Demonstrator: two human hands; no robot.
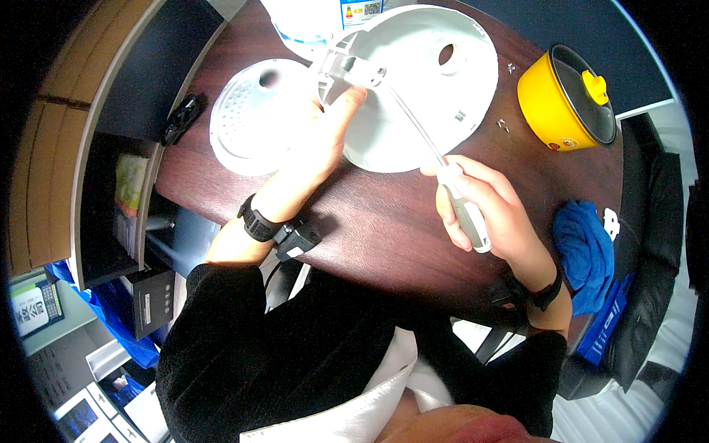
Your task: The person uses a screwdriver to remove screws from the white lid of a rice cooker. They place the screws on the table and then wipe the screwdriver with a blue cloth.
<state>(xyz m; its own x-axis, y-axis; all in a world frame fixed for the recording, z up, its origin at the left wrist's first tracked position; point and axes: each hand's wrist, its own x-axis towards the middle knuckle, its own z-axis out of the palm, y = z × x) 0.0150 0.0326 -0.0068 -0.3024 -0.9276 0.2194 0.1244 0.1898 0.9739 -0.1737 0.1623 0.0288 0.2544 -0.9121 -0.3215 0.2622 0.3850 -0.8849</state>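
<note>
Holding long-shafted, grey-white screwdriver (pixel 470 215) in right hand (pixel 496 205).

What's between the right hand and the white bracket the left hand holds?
The head view shows a screwdriver shaft reaching across the white dish toward the bracket.

Furnished indoor room, home or office, can't tell which. Main cue: dark wood-look table (pixel 377 221). Left of table: open shelf unit (pixel 96 214), upright booklets or magazines (pixel 130 210) inside; black box (pixel 153 301) also left of table, closer to wearer. Table's far right: yellow pot (pixel 555 107), household type. Table's right edge: blue cloth (pixel 586 251). Right of table: black padded seat (pixel 653 244), apparently.
</note>
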